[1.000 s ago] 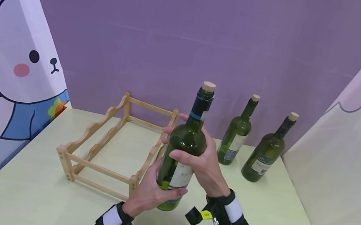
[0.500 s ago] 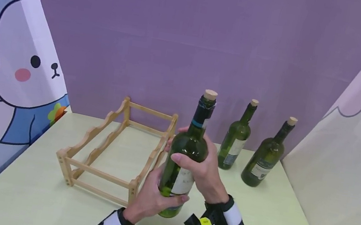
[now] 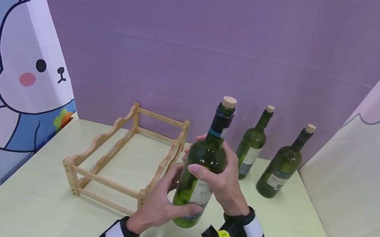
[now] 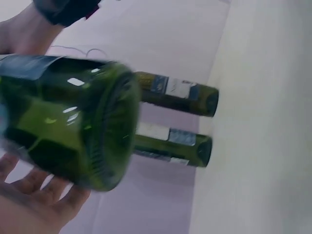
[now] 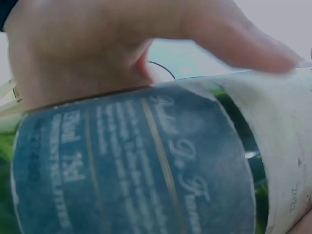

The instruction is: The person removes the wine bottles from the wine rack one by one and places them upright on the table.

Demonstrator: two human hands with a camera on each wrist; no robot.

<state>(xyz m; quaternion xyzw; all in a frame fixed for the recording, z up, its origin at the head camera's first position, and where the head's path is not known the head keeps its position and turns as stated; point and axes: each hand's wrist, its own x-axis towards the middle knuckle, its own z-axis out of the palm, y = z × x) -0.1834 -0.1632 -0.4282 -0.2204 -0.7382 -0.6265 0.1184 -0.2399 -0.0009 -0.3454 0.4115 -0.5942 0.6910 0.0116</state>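
Note:
A green wine bottle (image 3: 206,156) with a cork in its neck is held off the table, tilted slightly right. My right hand (image 3: 224,187) grips it round the body, thumb across the front and fingers behind. Low on the bottle is my left hand (image 3: 156,207), its thumb lying over the lower label and its fingers mostly hidden behind the glass. In the left wrist view the bottle's base (image 4: 117,131) faces the camera, with the left fingers (image 4: 53,187) beside it. The right wrist view shows the blue lower label (image 5: 131,165) close up.
Left of the hands stands a wooden bottle rack (image 3: 108,181) with scalloped rails. Two more corked wine bottles, one nearer the middle (image 3: 251,144) and one farther right (image 3: 283,167), stand upright on the pale table (image 3: 32,209). A purple backdrop (image 3: 185,52) rises behind.
The held bottle has shifted slightly right in the head view with both hands. The left fingers look a little looser on the glass. The rack and other bottles stay in place.

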